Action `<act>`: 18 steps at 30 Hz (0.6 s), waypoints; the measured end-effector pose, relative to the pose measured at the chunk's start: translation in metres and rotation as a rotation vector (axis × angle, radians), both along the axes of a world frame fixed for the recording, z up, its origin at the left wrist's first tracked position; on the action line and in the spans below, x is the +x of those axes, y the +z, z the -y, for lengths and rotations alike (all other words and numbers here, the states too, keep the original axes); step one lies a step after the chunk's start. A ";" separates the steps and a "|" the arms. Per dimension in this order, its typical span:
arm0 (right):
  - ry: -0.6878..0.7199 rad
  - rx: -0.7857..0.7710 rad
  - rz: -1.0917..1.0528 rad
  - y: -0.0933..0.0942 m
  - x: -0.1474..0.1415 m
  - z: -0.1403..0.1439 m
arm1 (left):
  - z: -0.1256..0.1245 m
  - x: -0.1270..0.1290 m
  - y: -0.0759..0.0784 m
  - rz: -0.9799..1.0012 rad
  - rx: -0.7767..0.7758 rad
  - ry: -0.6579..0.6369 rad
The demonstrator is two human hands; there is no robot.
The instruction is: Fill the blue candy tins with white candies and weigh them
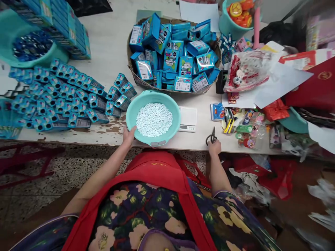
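A turquoise plastic basin (pixel 131 104) of small pale candies (pixel 154 119) stands near the table's front edge. My left hand (pixel 128 136) grips its near left rim, with the thumb over the edge. To the right, my right hand (pixel 215 147) is closed on the handles of dark scissors (pixel 211 138), whose blades point away from me. Between the two, a white digital scale (pixel 187 120) lies flat, partly behind the basin's right side.
A cardboard box (pixel 131 71) full of blue candy boxes (pixel 171 59) stands behind the basin. Several small blue boxes (pixel 62 94) cover the left, beside another basin (pixel 28 62). At right lie small bottles (pixel 244 132), wrappers and papers; a bucket (pixel 232 29) stands behind.
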State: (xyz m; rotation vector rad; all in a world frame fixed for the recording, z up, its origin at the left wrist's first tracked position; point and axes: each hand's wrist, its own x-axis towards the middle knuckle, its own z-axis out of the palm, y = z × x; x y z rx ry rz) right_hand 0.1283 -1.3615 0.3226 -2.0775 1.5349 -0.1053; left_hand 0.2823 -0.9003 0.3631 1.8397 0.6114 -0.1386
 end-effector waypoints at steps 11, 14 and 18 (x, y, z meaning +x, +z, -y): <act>0.360 -0.134 0.384 0.005 0.037 -0.034 | 0.065 -0.072 0.014 -0.331 -0.701 0.067; 0.521 -0.004 0.485 0.003 0.058 -0.078 | 0.085 -0.063 0.009 -0.323 -0.739 0.199; 0.613 0.234 0.517 0.002 0.069 -0.118 | 0.078 -0.054 0.011 -0.342 -0.763 0.308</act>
